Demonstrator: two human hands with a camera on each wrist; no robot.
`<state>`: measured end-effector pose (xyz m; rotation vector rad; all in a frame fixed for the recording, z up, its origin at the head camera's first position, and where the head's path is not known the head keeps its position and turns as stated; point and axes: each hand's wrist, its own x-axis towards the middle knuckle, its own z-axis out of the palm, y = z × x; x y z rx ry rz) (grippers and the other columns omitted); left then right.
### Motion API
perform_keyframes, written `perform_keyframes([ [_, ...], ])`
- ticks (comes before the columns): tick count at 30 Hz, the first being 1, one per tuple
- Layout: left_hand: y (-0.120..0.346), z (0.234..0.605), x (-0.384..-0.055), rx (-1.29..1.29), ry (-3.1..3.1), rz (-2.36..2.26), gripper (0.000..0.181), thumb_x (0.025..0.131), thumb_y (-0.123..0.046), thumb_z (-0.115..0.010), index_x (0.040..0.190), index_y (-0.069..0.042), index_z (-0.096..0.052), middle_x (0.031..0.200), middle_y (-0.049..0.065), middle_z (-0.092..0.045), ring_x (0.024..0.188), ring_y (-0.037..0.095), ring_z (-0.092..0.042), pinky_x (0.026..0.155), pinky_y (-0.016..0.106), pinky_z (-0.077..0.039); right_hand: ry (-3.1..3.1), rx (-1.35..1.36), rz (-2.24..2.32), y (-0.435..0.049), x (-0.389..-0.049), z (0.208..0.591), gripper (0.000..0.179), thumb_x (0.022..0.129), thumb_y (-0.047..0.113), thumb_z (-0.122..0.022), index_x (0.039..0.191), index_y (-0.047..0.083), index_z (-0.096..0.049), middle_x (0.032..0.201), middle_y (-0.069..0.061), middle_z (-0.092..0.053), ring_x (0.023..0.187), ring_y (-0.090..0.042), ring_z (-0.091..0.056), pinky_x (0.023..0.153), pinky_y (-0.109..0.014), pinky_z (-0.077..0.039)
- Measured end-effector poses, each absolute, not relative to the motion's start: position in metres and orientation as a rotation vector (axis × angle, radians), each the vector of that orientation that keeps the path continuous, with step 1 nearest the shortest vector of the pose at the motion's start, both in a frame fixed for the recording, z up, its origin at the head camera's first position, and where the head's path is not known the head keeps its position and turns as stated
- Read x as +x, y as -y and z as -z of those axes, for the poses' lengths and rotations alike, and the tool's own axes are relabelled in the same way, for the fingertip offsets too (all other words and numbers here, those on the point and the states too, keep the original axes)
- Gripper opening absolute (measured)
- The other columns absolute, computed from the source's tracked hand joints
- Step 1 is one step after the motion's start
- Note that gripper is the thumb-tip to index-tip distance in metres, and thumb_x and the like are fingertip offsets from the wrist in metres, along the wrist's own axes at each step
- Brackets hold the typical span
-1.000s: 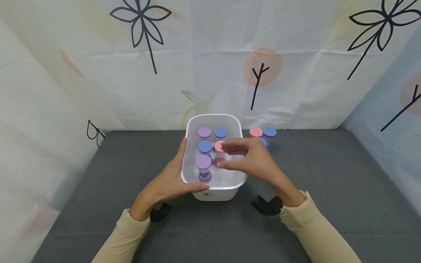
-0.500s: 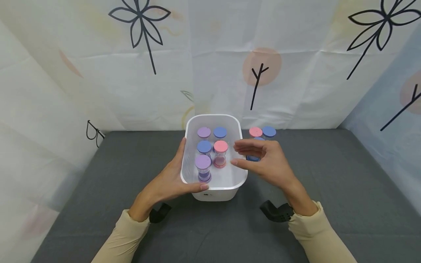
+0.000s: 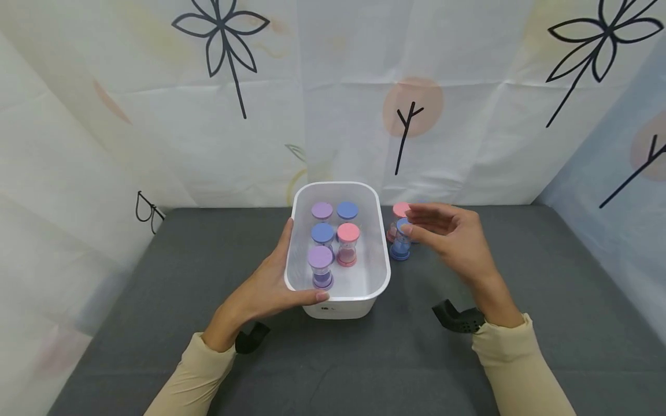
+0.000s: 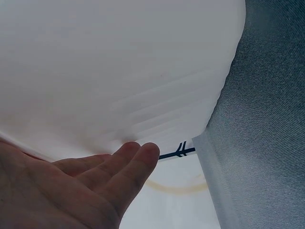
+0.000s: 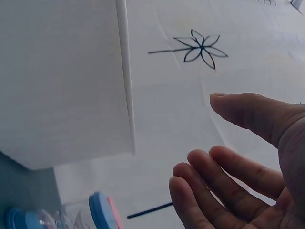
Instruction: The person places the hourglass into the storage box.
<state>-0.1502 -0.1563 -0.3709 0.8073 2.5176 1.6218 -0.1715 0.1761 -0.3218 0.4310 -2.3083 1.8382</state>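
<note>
Several small hourglasses stand upright in a white plastic bin [image 3: 385,271]: a pink hourglass [image 3: 348,242], a front purple hourglass [image 3: 320,266], a middle blue hourglass [image 3: 323,234], plus a blue and a purple one behind. My left hand [image 3: 265,289] rests against the bin's near-left corner, thumb along the front rim; the left wrist view has its fingers [image 4: 119,176] extended along the outer wall. My right hand [image 3: 452,237] is beside a blue hourglass [image 3: 401,245] right of the bin, thumb and fingers parted around its top in the head view. The right wrist view shows nothing between them.
A second pink hourglass [image 3: 399,211] stands behind the blue one; another blue cap is mostly hidden behind my right fingers. A grey cloth [image 3: 520,277] covers the table. White patterned fabric [image 3: 343,115] hangs close behind the bin.
My right hand has withdrawn from the pink hourglass in the bin and moved right, over the rim, to the blue hourglass outside. My left hand and the bin have stayed in place.
</note>
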Motion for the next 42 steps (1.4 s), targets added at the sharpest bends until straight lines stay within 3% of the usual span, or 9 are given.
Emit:
perform_keyframes([
  [8,0.157,0.37,-0.15,0.825,-2.524,-1.616,0.133,0.071,-0.034,-0.094,0.161,-0.04,0.004,0.159,0.001,-0.035,0.13,0.022,-0.051,0.102,0.057,-0.044,2.351,0.312,-1.712,-0.19,-0.181,0.328,0.044,0.088,0.014,-0.082,0.126,-0.003,-0.067,0.112,-0.002,-0.072,0.1,-0.011,-0.07,0.084,-0.021,-0.054],
  [18,0.157,0.37,-0.15,0.811,-2.51,-1.622,0.134,0.07,-0.035,-0.095,0.161,-0.04,0.004,0.157,-0.002,-0.037,0.128,0.021,-0.052,0.101,0.054,-0.046,2.464,0.194,-1.649,-0.193,-0.195,0.349,0.056,0.085,0.019,-0.085,0.132,-0.003,-0.064,0.125,-0.022,-0.065,0.096,-0.007,-0.067,0.08,-0.018,-0.054],
  [26,0.156,0.369,-0.15,0.819,-2.527,-1.608,0.131,0.072,-0.037,-0.093,0.161,-0.04,0.002,0.155,-0.003,-0.039,0.126,0.02,-0.054,0.099,0.053,-0.047,2.534,0.14,-1.65,-0.193,-0.203,0.365,0.058,0.084,0.023,-0.086,0.132,-0.002,-0.064,0.126,-0.019,-0.065,0.111,-0.032,-0.066,0.08,-0.019,-0.053],
  [42,0.156,0.37,-0.149,0.808,-2.602,-1.571,0.129,0.072,-0.043,-0.092,0.162,-0.039,-0.001,0.152,-0.001,-0.044,0.123,0.019,-0.055,0.097,0.052,-0.048,2.566,0.136,-1.609,-0.187,-0.208,0.379,0.056,0.081,0.023,-0.088,0.128,0.0,-0.066,0.12,-0.02,-0.069,0.109,-0.033,-0.067,0.077,-0.022,-0.053],
])
